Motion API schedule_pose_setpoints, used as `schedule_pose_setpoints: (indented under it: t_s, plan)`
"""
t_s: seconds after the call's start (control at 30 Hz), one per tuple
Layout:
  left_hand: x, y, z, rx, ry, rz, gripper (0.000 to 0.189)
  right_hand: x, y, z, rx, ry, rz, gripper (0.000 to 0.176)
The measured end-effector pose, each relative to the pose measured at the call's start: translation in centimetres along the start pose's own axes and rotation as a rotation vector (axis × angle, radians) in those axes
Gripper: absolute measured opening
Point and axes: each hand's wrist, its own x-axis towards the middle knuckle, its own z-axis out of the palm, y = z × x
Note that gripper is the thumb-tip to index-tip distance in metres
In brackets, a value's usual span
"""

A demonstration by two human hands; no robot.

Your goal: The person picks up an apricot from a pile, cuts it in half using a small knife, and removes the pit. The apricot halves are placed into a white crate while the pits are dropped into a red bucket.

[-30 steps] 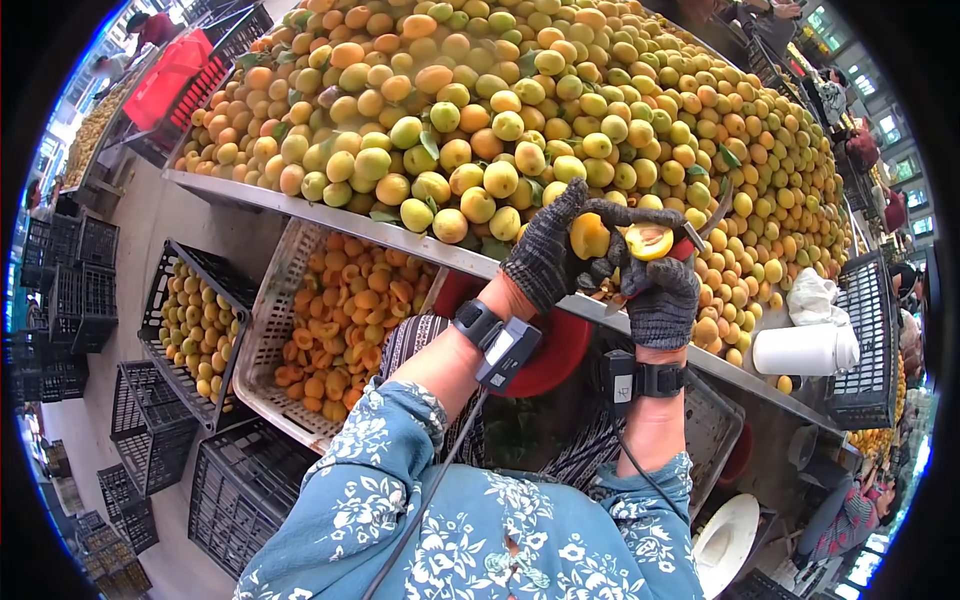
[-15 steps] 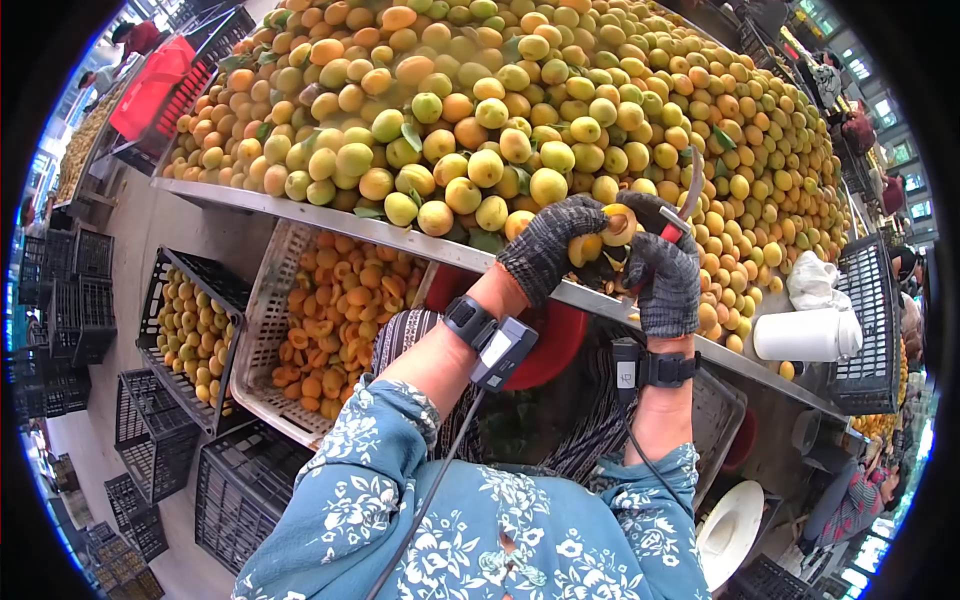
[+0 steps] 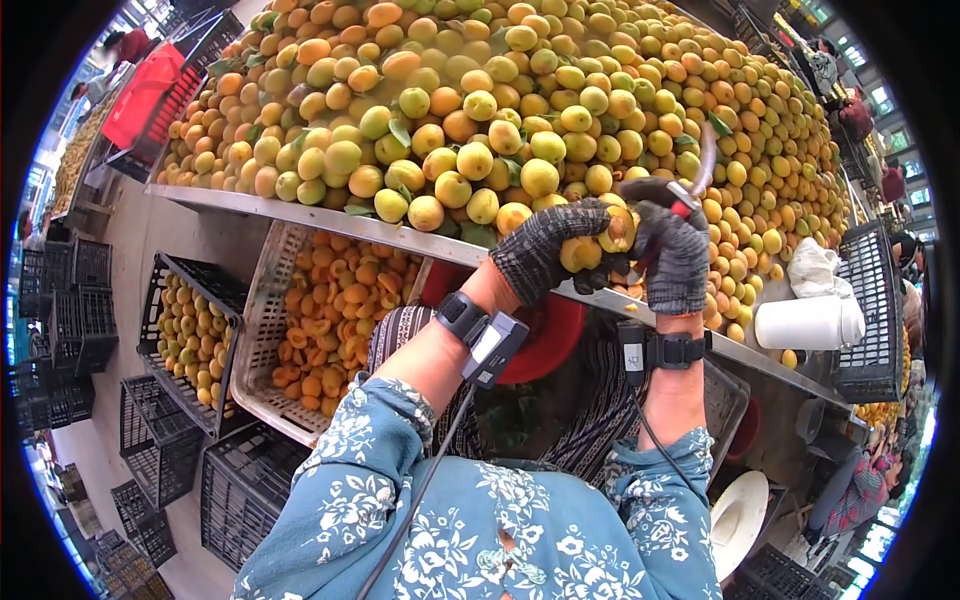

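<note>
My left hand [image 3: 550,250], in a dark grey knit glove, is closed on a cut apricot [image 3: 620,230] whose inner face shows. Another yellow apricot piece [image 3: 580,254] sits in the same fingers. Close against the fruit is my right hand [image 3: 676,255], gloved alike and wrapped round a curved metal hand tool [image 3: 705,165] with a red part near the grip. It resembles pruning shears; its lower end is hidden by the hand and fruit. Both hands are over the metal edge of a table [image 3: 330,214] heaped with whole apricots [image 3: 475,160].
Below the table, a pale crate [image 3: 256,335] holds halved apricots, beside a black crate [image 3: 165,345] of whole ones. A red tub [image 3: 555,350] is beneath my hands. To the right are a white container [image 3: 800,326] and a black crate [image 3: 866,310]. Other people work farther off.
My right hand has shifted slightly right, and the tool's dark arm now stands farther out to the left. The cut apricot in my left hand has turned, showing more of its inner face.
</note>
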Motion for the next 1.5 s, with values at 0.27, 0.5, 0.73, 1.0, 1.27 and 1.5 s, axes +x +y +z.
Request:
schedule_pose_setpoints:
  t_s: [0.27,0.5,0.73,1.0,1.27,1.5]
  plan:
    - [0.5,-0.2,0.8,0.15,-0.122,0.168,0.043,0.5,-4.3,1.3,0.242,-0.001,-0.274,0.023]
    - [-0.2,0.8,2.6,0.015,-0.079,-0.06,0.044,0.9,-4.2,2.8,0.142,-0.004,-0.313,0.024]
    - [0.3,0.4,1.9,0.137,-0.095,-0.089,0.037,0.4,-3.6,3.8,0.088,0.029,-0.343,0.021]
    - [0.2,0.6,2.5,0.314,-0.049,-0.058,0.041,-0.1,-3.2,4.6,-0.111,0.014,-0.314,0.03]
    - [2.5,-3.3,0.3,0.457,0.022,0.078,0.05,0.5,-1.5,4.2,-0.027,0.144,-0.338,0.018]
    - [1.5,-2.2,0.9,0.465,0.023,0.097,0.059,0.3,-2.1,3.8,0.181,0.074,-0.244,0.023]
